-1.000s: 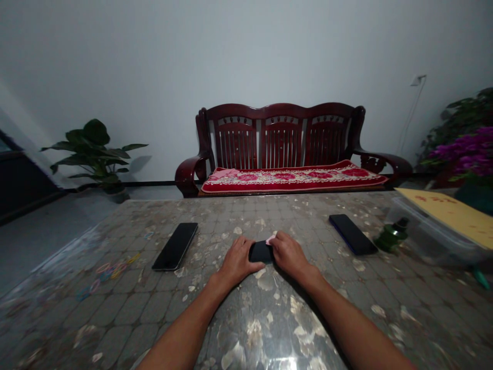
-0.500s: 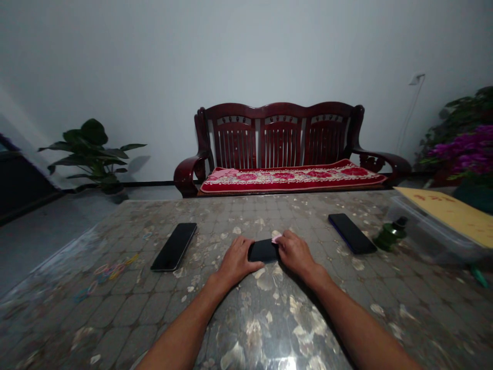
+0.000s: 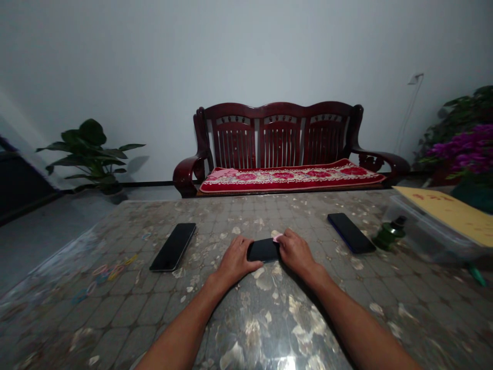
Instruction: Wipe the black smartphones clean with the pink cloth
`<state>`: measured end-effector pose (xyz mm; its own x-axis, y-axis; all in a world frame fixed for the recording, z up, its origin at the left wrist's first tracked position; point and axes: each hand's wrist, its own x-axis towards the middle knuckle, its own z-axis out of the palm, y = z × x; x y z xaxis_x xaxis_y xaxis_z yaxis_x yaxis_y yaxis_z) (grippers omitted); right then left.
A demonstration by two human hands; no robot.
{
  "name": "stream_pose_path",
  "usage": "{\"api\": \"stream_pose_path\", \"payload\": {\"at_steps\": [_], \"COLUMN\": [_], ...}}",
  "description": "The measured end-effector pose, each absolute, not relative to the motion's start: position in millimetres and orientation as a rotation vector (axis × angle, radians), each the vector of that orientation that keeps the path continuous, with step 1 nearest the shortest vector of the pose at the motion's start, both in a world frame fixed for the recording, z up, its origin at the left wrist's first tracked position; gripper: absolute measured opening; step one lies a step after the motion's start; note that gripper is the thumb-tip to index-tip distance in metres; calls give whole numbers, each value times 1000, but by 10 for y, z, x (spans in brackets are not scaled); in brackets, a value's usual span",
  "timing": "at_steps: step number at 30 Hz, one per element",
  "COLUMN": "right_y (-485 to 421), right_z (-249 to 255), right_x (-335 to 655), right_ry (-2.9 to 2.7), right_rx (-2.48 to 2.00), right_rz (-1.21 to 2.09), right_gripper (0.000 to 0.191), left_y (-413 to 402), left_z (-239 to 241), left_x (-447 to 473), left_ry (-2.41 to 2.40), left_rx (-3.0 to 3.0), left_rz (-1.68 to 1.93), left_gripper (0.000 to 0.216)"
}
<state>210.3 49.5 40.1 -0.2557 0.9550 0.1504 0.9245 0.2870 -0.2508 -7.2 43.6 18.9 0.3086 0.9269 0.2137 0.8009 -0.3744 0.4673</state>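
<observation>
A dark smartphone (image 3: pixel 263 250) lies sideways on the patterned tabletop (image 3: pixel 265 318), between my two hands. My left hand (image 3: pixel 238 257) grips its left end, with the thumb along the near edge and the fingers at the far side. At the right end of the phone, my right hand (image 3: pixel 295 251) is closed on a small pink cloth (image 3: pixel 277 238), most of which the fingers hide. The cloth touches the phone's far right corner. Another black phone (image 3: pixel 174 247) rests to the left, and a third phone (image 3: pixel 351 233) with a bluish edge is on the right.
Colourful rubber bands (image 3: pixel 110 272) are scattered at the left. On the right stand a green bottle (image 3: pixel 390 234) and a clear plastic box (image 3: pixel 418 241) with a yellow sheet (image 3: pixel 449 213) on top. Behind the table is a wooden bench (image 3: pixel 283 136) with a red floral cover.
My right hand with the pink cloth has shifted very slightly to the right along the phone's end. The left hand keeps its hold, and the view has turned a touch.
</observation>
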Motion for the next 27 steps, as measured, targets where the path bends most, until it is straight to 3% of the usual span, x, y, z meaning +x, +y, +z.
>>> {"api": "stream_pose_path", "payload": {"at_steps": [6,14,22,27], "right_y": [404,475,346,477], "right_z": [384,390,320,336], "right_x": [1972,2102,1887,2074], "right_ry": [-2379,-2279,-2372,-2281], "right_rx": [-1528,-1733,-1476,-1679], "right_rz": [267,159,275,230], "right_gripper": [34,33,34,32], "left_y": [446,443,462,460], "left_z": [208,212,174,165], "left_x": [-82,-84,-99,-100], "left_ry": [1563,1597,1575,1589], "left_rx": [2315,2302,2310,2309], "left_rz": [661,644,690,683], "left_gripper": [48,52,49,49]}}
